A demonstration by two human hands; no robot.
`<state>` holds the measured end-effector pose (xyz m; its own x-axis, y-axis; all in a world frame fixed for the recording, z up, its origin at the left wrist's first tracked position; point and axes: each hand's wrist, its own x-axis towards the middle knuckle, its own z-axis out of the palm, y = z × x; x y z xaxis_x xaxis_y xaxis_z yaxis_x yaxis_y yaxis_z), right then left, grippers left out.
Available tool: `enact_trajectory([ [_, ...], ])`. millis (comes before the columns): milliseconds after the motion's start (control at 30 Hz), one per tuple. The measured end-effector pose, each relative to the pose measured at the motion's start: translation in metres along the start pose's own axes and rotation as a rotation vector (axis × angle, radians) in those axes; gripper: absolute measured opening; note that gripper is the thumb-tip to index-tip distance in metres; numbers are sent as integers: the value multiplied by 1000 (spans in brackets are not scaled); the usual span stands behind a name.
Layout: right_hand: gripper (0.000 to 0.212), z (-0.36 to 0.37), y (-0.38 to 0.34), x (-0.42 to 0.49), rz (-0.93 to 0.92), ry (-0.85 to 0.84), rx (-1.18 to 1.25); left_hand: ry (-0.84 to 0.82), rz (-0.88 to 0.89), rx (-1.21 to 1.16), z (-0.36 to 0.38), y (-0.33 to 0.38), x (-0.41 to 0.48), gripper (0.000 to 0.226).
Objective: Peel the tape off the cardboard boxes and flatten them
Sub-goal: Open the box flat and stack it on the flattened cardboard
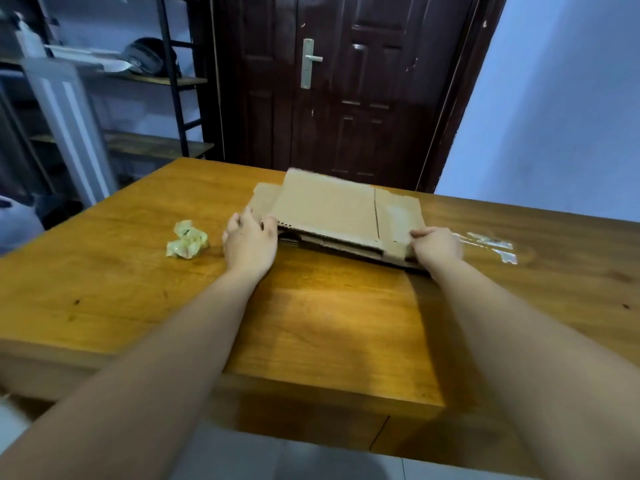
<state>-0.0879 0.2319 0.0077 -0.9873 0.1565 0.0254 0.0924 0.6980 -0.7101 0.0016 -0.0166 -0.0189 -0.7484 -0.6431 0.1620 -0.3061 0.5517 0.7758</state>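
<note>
left hand (251,237): gripping the near left corner of the cardboard box (329,206), fingers curling onto its edge
right hand (437,244): pinching the near right corner flap, thumb lying on top
hands spacing: sitting well apart, one clamping each near corner
box place: lying between the hands and stretching away from them, top panel looking nearly flat, folded layers stacking under it
risk, slip: lower layers sliding out sideways if only the top panel is getting pressed
risk, spring-back: top panel lifting again if the creases are not getting pushed fully down
risk, tape strip (491,242): clear strip lying just outside the right hand, likely sticking to wrist or cardboard if the box is drifting that way
risk, edge: box sitting beyond the hands toward the far rim of the surface (311,323); a forward shove is risking a drop
tape wad (187,240): crumpled, sitting just outside the left hand
hidden: fingertips under the flaps; dark gap between layers; any tape remaining underneath; far box edge blurring
</note>
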Motion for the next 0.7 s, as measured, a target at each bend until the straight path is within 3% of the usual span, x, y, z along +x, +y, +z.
enact_trajectory([
  [133,39,8,-10,-2,-62,-52,-69,24,-25,38,-1,2,-2,54],
  [400,14,19,-21,9,-26,-182,224,71,-142,-77,-12,3,0,49],
  [433,15,17,-21,10,-20,-178,221,69,-155,-89,-13,3,-1,50],
  [567,62,9,-18,15,47,-154,183,37,-178,-112,-13,4,-1,45],
  [700,58,-3,-16,16,135,-200,184,18,-142,-125,-13,2,-1,43],
])
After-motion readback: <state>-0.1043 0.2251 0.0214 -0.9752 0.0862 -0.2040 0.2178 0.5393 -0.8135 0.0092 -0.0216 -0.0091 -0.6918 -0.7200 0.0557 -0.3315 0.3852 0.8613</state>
